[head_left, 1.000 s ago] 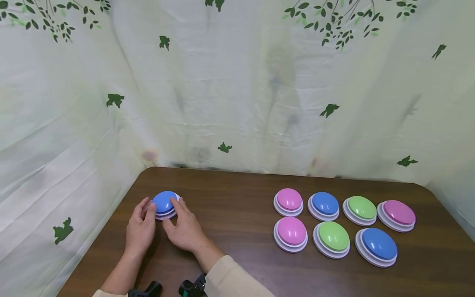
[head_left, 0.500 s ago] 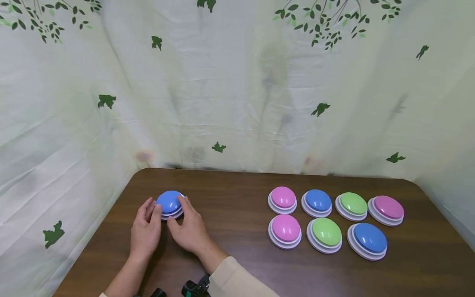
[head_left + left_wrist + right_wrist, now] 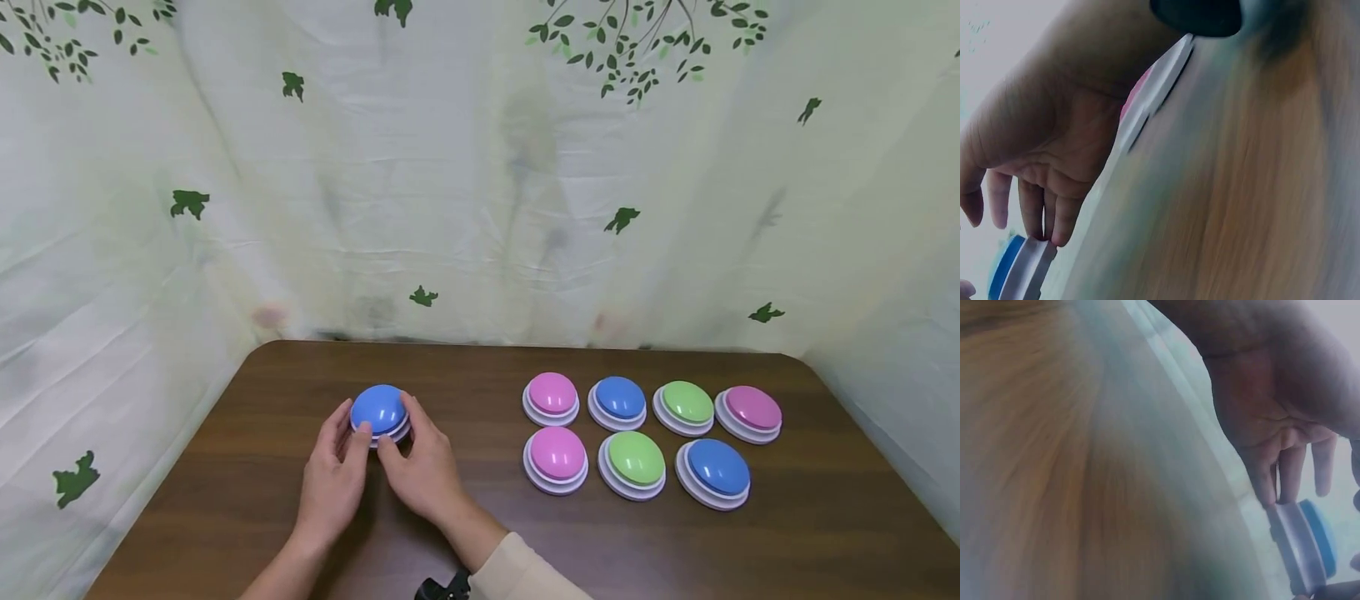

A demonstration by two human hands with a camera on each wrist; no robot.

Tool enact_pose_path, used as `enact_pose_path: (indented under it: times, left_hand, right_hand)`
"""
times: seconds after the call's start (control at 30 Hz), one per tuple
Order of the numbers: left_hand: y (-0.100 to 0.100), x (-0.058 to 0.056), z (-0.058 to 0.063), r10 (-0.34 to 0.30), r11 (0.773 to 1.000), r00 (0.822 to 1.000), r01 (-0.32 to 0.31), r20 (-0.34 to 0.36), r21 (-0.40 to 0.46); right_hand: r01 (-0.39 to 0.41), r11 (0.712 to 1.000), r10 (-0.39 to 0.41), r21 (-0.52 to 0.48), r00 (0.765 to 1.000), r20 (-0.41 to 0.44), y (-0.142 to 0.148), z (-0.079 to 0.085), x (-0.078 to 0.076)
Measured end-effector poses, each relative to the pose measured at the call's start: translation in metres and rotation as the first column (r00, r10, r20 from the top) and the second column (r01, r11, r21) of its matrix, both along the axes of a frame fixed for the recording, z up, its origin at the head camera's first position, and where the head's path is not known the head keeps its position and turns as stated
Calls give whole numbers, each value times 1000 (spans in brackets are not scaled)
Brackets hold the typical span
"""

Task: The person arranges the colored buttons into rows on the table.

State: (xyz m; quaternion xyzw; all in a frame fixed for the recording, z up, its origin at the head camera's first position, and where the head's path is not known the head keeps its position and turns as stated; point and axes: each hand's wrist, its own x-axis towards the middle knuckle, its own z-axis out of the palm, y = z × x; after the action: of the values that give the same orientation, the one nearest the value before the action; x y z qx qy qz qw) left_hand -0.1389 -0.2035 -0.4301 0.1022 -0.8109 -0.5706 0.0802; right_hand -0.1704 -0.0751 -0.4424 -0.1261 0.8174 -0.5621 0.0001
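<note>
A domed blue push button (image 3: 378, 408) with a white ringed base is held between both hands on the left half of the table. My left hand (image 3: 333, 479) grips its left side, thumb at the front. From the right, my right hand (image 3: 427, 467) holds the opposite side, its thumb also toward the front. In the left wrist view, fingertips (image 3: 1062, 236) touch the rim of the white base. Fingertips (image 3: 1270, 499) meet the base in the right wrist view too. Whether the base touches the table or hangs just above it, I cannot tell.
Several similar buttons stand in two rows on the right of the brown table (image 3: 480, 533): pink (image 3: 557, 454), green (image 3: 636, 458) and blue (image 3: 718, 467) ones in the nearer row. A pale leaf-patterned cloth (image 3: 465, 167) hangs behind the table and along its sides.
Both hands have carried the blue button rightward, closer to the two rows. The head view has also turned a little to the right.
</note>
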Motion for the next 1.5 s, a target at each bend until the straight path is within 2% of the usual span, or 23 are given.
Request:
enact_pose_path:
  times: [0.1,0.23,0.4,0.57,0.63,0.77,0.87,0.93,1.03,1.17,1.33,1.5]
  left_hand:
    - [19,4,3,-64,997,997,66,-35,35]
    - [43,12,9,-160,985,983,165,-92,58]
    - [72,22,13,-273,952,952,288,-136,104]
    - [102,26,16,-373,905,912,398,-172,148]
    - [112,25,17,-419,881,888,448,-192,149]
    - [132,21,17,-521,820,820,558,-238,127]
    - [147,17,18,-597,758,763,638,-248,138]
    - [158,14,18,-637,717,731,678,-245,162]
    - [175,11,19,-672,682,704,709,-229,179]
    - [197,8,21,-688,670,694,720,-213,182]
    - [229,4,23,-722,621,655,755,-223,208]
    - [260,1,23,-745,597,630,777,-220,200]
  right_hand:
    - [16,1000,-15,-20,1000,7,20,6,5]
    - [33,998,-32,-55,999,13,50,15,13]
    - [66,995,-65,-73,998,23,89,27,25]
    - [123,991,-122,-52,992,28,129,36,35]
    - [144,988,-143,-56,990,17,146,38,37]
    - [202,978,-201,-41,979,27,178,44,35]
    - [262,963,-265,66,963,46,203,54,28]
    - [283,949,-293,139,954,56,218,62,24]
    - [304,929,-326,212,942,76,239,71,21]
    - [338,908,-373,249,922,105,264,79,20]
    - [395,868,-449,302,883,138,295,85,20]
    - [426,848,-495,316,849,185,324,91,21]
